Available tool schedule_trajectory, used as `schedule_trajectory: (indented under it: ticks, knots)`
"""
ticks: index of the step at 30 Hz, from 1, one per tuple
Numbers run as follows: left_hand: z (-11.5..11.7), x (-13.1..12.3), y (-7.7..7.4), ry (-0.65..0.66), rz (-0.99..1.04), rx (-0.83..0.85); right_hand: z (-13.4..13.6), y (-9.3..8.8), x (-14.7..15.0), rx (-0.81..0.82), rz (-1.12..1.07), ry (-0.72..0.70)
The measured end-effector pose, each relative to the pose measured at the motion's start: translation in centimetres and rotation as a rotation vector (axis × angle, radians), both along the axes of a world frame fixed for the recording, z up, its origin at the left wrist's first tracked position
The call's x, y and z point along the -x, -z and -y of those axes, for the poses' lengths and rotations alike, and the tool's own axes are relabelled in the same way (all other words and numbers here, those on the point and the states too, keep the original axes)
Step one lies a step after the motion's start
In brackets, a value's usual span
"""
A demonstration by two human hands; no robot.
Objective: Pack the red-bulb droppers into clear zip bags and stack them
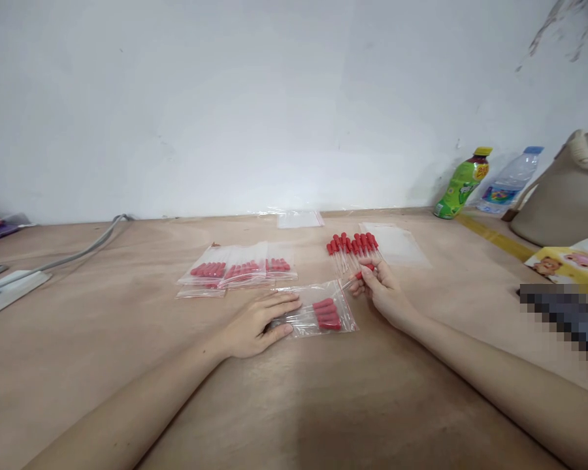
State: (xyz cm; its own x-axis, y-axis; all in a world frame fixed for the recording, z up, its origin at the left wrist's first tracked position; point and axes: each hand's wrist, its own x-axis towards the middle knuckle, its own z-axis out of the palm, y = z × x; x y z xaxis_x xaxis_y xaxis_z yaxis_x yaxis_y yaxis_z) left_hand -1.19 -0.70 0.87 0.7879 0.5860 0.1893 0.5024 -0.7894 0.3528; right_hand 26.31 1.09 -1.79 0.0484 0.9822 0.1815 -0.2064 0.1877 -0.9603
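A clear zip bag (301,321) lies flat in front of me with several red-bulbed droppers (327,314) inside. My left hand (259,324) rests on its left end, fingers stretched out and apart. Between thumb and fingers of my right hand (381,290) is another dropper (365,271), gripped by its red bulb. Its clear tube points left, at the bag's right end; whether the tip is inside the opening I cannot tell. Just behind that hand is a loose pile of droppers (353,244), bulbs facing the wall.
Filled zip bags (245,267) overlap at centre left. Flat bags lie at the wall (300,220) and right of the pile (396,245). Farther right are a green bottle (460,186), a clear bottle (509,183), a beige bag (558,189) and a yellow packet (573,264). A cable (88,248) runs to a power strip (17,294).
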Motion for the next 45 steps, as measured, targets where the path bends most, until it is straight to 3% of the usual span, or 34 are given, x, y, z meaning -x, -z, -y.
schedule_trajectory:
  ticks: [6, 15, 19, 23, 28, 36, 45]
  knots:
    - [0.1, 0.0, 0.0, -0.02, -0.013, 0.009, 0.1, -0.1, -0.4, 0.088, -0.079, -0.015]
    - [0.3, 0.0, -0.2, -0.045, -0.034, 0.022, 0.4, -0.8, -0.7, 0.189, 0.337, -0.251]
    - [0.3, -0.1, -0.2, -0.034, -0.03, 0.006, 0.1, -1.1, -0.2, 0.157, 0.339, -0.31]
    - [0.4, -0.1, -0.3, -0.038, -0.025, 0.01, -0.4, -1.2, -0.2, 0.223, 0.305, -0.405]
    - [0.3, -0.2, -0.4, -0.046, -0.029, 0.009, -0.5, -1.0, 0.3, 0.247, 0.374, -0.229]
    - [0.3, -0.1, -0.3, -0.055, -0.065, -0.003, -0.7, -0.2, 1.4, 0.062, 0.517, -0.009]
    - [0.3, 0.0, -0.2, -0.046, -0.061, -0.017, 0.2, -1.5, 1.4, -0.034, 0.458, -0.387]
